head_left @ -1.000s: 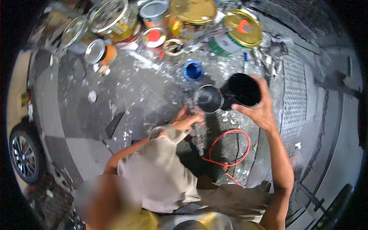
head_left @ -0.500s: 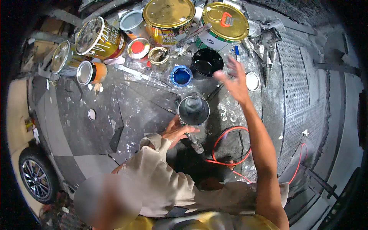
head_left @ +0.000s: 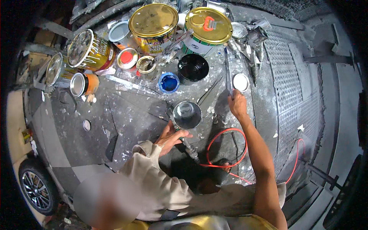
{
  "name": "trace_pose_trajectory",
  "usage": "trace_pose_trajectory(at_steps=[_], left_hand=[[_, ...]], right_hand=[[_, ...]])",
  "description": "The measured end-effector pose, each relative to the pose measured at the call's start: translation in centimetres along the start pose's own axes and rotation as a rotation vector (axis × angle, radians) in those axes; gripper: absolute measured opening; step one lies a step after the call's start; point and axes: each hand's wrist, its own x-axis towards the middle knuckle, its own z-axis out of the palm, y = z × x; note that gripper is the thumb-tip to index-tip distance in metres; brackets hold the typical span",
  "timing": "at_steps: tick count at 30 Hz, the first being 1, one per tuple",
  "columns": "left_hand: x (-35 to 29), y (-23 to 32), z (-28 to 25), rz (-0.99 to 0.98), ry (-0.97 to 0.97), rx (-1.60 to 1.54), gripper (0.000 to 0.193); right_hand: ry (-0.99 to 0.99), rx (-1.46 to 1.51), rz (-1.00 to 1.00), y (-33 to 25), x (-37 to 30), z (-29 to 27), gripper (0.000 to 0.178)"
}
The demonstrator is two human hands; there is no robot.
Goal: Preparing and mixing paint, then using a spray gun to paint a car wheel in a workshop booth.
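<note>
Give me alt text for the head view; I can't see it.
A person's left hand holds a spray gun, its cup open at the top, and the right hand holds a long thin strip. Ahead stand an open black container, an open blue jar and gold-lidded paint cans; a red hose loops beside the spray gun.
</note>
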Motion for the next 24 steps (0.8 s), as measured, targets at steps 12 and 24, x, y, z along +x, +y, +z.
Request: trace_pose_trajectory(at_steps=[12,24], left_hand=[[-0.9,-1.3,-2.2,0.123,0.108,-0.284,0.062],[-2.9,0.9,-6.2,0.178,0.352,-0.326,0.043]], right_hand=[[-0.055,0.895,0.040,-20.2,5.5,-8.7,0.036],[-0.107,0.923,-0.124,-27.6,12.7,-4.4,0.022]])
